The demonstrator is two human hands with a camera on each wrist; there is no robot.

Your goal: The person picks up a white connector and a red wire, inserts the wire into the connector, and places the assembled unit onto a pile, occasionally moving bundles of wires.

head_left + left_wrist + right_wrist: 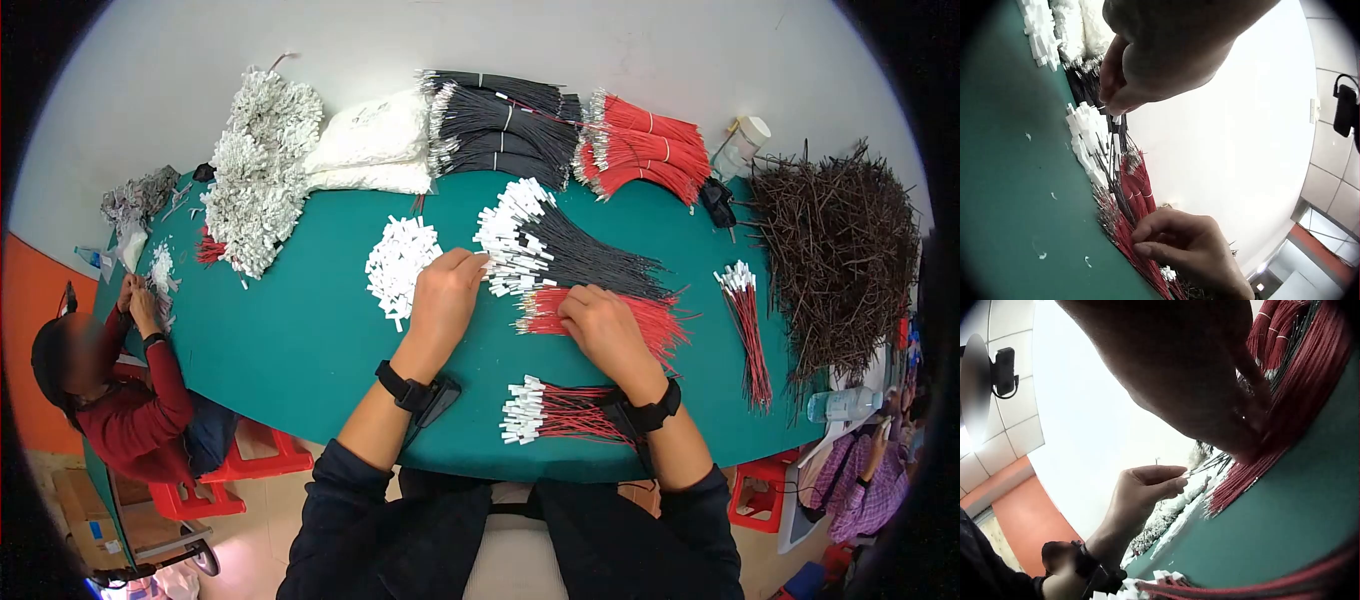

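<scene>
In the head view, the left hand (445, 300) is at the white-sleeved ends (515, 250) of a pile of black wires (600, 262). Its thumb and forefinger pinch a small white sleeve (1117, 118), clearest in the left wrist view. The right hand (607, 328) lies over a bundle of red wires (655, 322), fingers bent, thumb tip close to the forefinger; whether a wire is between them is hidden. A heap of loose white sleeves (403, 262) lies left of the left hand.
Red-and-black wires with white ends (570, 412) lie near the front edge. At the back are white bags (375, 140), black bundles (510, 125) and red bundles (650, 145). A dark tangled pile (845, 250) and a bottle (845, 404) stand right; another person (130, 410) sits left.
</scene>
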